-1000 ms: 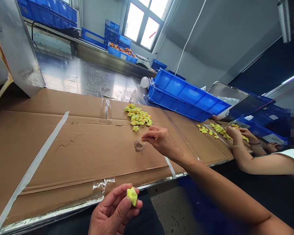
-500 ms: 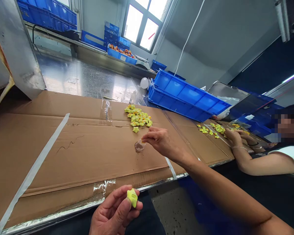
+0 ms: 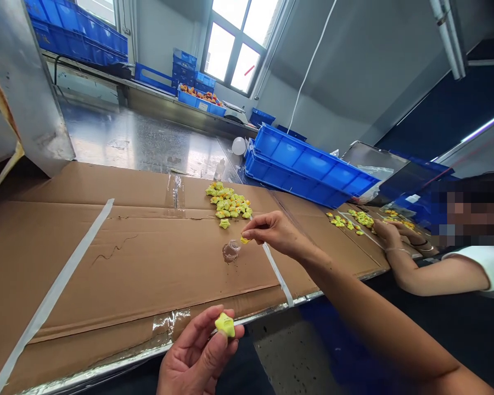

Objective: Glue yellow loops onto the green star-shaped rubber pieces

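Observation:
Between thumb and fingers, my left hand [image 3: 197, 354] grips a yellow-green star-shaped piece [image 3: 225, 325] with a hollow in its face, in front of the table's edge. My right hand [image 3: 278, 233] pinches a small yellow piece [image 3: 244, 240] at its fingertips. Just left of that piece, a small clear cup [image 3: 231, 250] stands on the cardboard [image 3: 156, 263], with dark marks around its base. A pile of yellow-green star pieces [image 3: 229, 203], several with orange spots, lies beyond the cup. One single star [image 3: 224, 223] sits at the pile's near side.
Stacked blue crates [image 3: 308, 167] stand behind the cardboard to the right. A small clear bottle [image 3: 219, 169] and a round white object [image 3: 239, 146] are near them. At right, a co-worker's hands [image 3: 389, 233] are beside more star pieces [image 3: 360, 218]. A metal housing [image 3: 37, 99] rises at left.
My right hand has drawn back slightly from the cup, and the small yellow piece now shows at its fingertips. The star in my left hand has turned, its face more upward.

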### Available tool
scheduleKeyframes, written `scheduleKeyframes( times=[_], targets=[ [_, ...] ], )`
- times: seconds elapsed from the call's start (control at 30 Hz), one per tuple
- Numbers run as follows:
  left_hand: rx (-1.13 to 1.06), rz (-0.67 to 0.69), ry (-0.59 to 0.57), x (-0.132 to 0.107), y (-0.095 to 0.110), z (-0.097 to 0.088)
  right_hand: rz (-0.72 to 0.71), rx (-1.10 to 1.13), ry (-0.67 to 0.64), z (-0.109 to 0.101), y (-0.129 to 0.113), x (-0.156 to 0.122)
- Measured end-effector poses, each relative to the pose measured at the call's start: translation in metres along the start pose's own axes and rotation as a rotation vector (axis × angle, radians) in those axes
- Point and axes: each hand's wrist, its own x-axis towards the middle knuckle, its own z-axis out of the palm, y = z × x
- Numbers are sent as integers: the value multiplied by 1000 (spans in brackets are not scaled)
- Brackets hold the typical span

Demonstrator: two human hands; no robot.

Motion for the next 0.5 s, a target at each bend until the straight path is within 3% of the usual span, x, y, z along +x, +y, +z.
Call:
scheduleKeyframes(
  times=[0.2,0.5],
  targets=[
    [-4,-15,-8,3,-3,2,-12,18,56,7,3,2],
    [-14,-19,-26,4,-4,-1,-64,-130,72,16,18,1]
  ],
)
